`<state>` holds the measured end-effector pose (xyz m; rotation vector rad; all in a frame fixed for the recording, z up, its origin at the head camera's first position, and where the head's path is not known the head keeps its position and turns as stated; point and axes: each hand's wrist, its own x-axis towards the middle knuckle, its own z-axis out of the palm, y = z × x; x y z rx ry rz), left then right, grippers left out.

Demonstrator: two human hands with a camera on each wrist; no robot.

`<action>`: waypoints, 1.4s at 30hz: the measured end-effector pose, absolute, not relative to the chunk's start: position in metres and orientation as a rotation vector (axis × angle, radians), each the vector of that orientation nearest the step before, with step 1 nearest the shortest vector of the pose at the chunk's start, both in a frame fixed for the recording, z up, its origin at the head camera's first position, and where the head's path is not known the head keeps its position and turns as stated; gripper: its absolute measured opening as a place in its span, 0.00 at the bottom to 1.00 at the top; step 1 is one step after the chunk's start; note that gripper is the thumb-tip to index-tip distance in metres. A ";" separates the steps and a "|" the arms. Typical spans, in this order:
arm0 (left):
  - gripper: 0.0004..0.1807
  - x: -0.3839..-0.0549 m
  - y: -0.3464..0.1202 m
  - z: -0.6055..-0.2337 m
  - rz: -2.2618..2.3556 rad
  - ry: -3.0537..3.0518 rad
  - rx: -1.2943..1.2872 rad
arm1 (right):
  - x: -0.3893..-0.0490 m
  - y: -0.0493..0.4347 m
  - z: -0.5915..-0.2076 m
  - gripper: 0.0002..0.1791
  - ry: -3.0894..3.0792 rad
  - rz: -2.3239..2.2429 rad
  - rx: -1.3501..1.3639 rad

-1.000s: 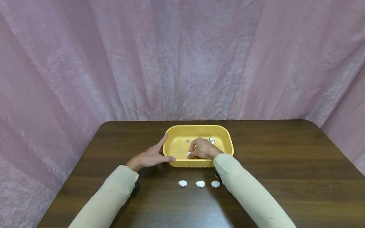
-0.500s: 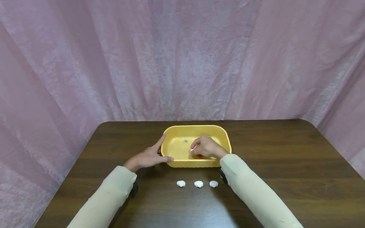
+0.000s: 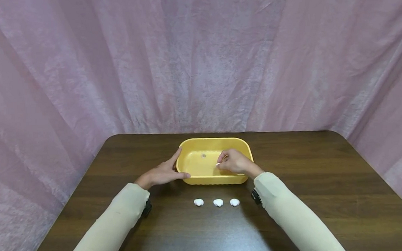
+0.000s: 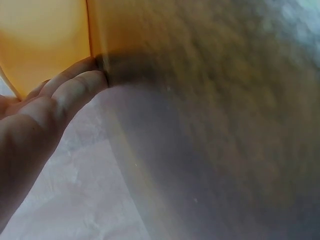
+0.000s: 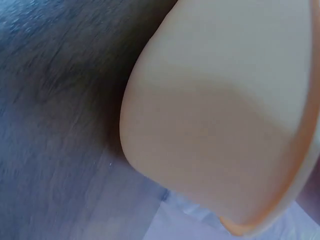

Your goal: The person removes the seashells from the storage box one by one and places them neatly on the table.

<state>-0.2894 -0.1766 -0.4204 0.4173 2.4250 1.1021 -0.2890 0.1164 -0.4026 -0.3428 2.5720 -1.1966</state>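
Observation:
A yellow plastic tub (image 3: 198,180) stands on the dark wooden table. My left hand (image 3: 162,173) rests against its left end, thumb along the near rim and straight fingers spread along the side. The left wrist view shows those fingers (image 4: 80,90) touching the tub's outer wall. Inside the tub, my right hand (image 3: 235,162) pinches a small white seashell (image 3: 218,164) between thumb and fingertips. A small pale, see-through piece (image 3: 203,155) lies on the tub floor. In the right wrist view the tub wall (image 5: 210,125) hides the fingers.
Three white seashells, left (image 3: 199,202), middle (image 3: 218,203) and right (image 3: 234,202), lie in a row on the table (image 3: 310,184) before the tub. Behind the table hangs a pink curtain (image 3: 198,65).
My right hand has moved to the right inside the tub with the pinched seashell. Small pieces seen at the tub's right side are now hidden behind it. The left hand stays in place.

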 end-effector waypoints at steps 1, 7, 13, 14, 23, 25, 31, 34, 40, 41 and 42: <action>0.63 -0.289 -0.177 -0.420 1.103 2.424 0.417 | -0.288 0.118 -0.402 0.07 2.576 -1.208 -0.349; 0.63 -0.290 -0.177 -0.421 1.103 2.425 0.419 | -0.280 0.125 -0.394 0.07 2.541 -1.342 -0.378; 0.64 -0.290 -0.177 -0.420 1.119 2.413 0.431 | -0.274 0.135 -0.384 0.09 2.516 -1.421 -0.332; 0.64 -0.291 -0.177 -0.420 1.124 2.408 0.435 | -0.273 0.136 -0.383 0.09 2.517 -1.423 -0.320; 0.64 -0.291 -0.177 -0.420 1.123 2.414 0.451 | -0.268 0.145 -0.381 0.15 2.535 -1.493 -0.294; 0.64 -0.290 -0.178 -0.419 1.123 2.414 0.448 | -0.266 0.146 -0.381 0.16 2.494 -1.554 -0.283; 0.64 -0.290 -0.178 -0.419 1.131 2.410 0.442 | -0.262 0.150 -0.379 0.15 2.320 -1.713 -0.208; 0.64 -0.289 -0.178 -0.419 1.130 2.414 0.441 | -0.260 0.151 -0.379 0.13 2.269 -1.743 -0.194; 0.64 -0.289 -0.177 -0.418 1.120 2.410 0.440 | -0.253 0.158 -0.376 0.21 2.197 -1.762 -0.218; 0.64 -0.289 -0.177 -0.417 1.119 2.409 0.441 | -0.251 0.159 -0.376 0.21 2.189 -1.762 -0.224; 0.64 -0.289 -0.176 -0.417 1.119 2.409 0.441 | -0.250 0.160 -0.375 0.21 2.178 -1.767 -0.227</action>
